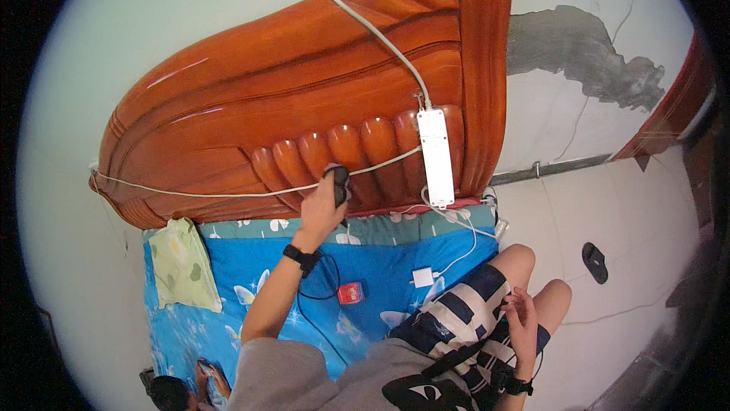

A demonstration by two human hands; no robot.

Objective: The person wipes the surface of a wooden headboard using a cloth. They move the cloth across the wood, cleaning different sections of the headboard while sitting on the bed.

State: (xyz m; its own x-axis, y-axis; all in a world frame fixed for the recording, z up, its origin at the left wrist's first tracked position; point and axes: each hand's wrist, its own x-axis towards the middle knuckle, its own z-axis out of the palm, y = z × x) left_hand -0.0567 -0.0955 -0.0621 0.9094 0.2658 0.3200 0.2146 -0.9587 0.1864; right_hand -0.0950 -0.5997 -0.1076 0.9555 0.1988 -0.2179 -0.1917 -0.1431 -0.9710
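My left hand (320, 208) is raised in front of the glossy brown wooden headboard (239, 109), its fingers closed around a small black object (340, 186) whose kind is unclear. A thin white cable (268, 193) passes right at these fingers and runs to a white power strip (436, 157) against the headboard. Over my lap, near the knees, my right hand (520, 320) has loosely curled fingers, with nothing visible in them. A white charger plug (423, 277) and a small red box (350, 293) lie on the blue bedsheet (365, 263).
A pale green pillow (185, 268) leans at the bed's far left. Another person (171, 391) at lower left holds a phone-like device. One black slipper (595, 263) is on the tiled floor (621, 205). A black cable (319, 331) trails over the bed beside my left arm.
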